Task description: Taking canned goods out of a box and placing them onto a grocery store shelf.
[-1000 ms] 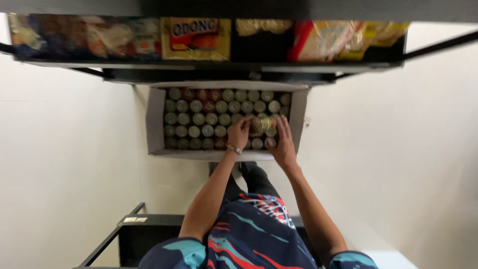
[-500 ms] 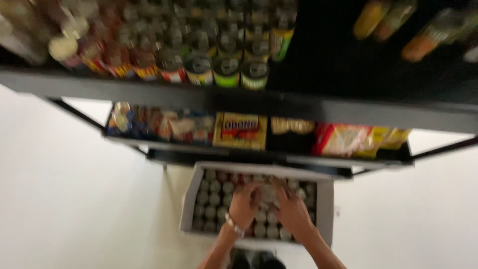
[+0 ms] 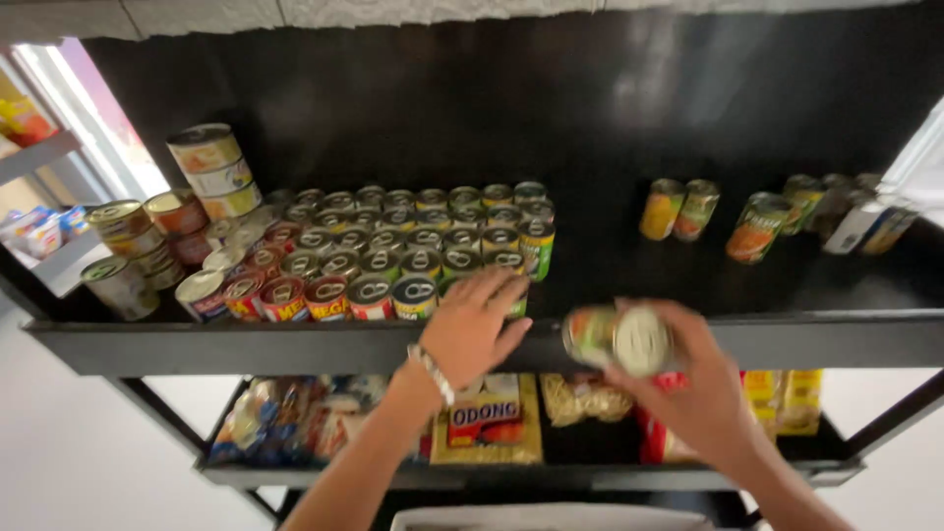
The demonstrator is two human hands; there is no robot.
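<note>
My right hand [image 3: 703, 393] holds a green-labelled can [image 3: 618, 338] on its side, just in front of the black shelf's front edge [image 3: 246, 344]. My left hand [image 3: 472, 324] is spread open, fingers reaching to the front row of the block of cans [image 3: 393, 251], touching or nearly touching a green can at the block's right corner. A bracelet sits on the left wrist. The cans in the block stand upright in several rows, with red labels at the left and green at the right.
Stacked larger cans [image 3: 208, 169] stand at the shelf's left. A few loose cans [image 3: 678, 208] and more cans [image 3: 787, 218] stand at the right. The shelf below holds noodle packets [image 3: 487, 423] and snack bags [image 3: 285, 418]. A white box rim [image 3: 551, 516] shows at the bottom.
The view has swung up from the box of cans on the floor to the top shelf. Both hands rose from the box; the right now carries a can.
</note>
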